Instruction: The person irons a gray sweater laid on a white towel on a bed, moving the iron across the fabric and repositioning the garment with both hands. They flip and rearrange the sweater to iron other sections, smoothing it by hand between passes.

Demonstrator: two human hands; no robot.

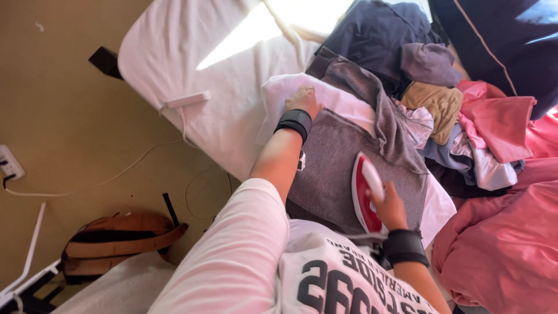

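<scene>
Right hand: the right hand (388,206) is closed around the handle of a red and white iron (366,192), which rests soleplate down on the near part of a grey garment (343,168).
Left hand: the left hand (302,100) lies flat with fingers spread at the far edge of the same garment, pressing it down and grasping nothing; both wrists wear dark bands.
Garment: spread over a white cloth on the white ironing surface (192,70), with its far right side bunched into folds.
Heap: just beside the garment to the right lies a pile of clothes (447,116) in tan, pink, purple and navy, touching the grey folds.
Floor: a brown bag (116,238) and a thin white cord (116,174) lie to the left, below the surface.
Wall: what looks like a socket sits at the left edge, though it is too small to be sure.
Risk: an iron resting in one spot could scorch the cloth; the crowding heap could catch the soleplate, and the trailing cord could snag.
</scene>
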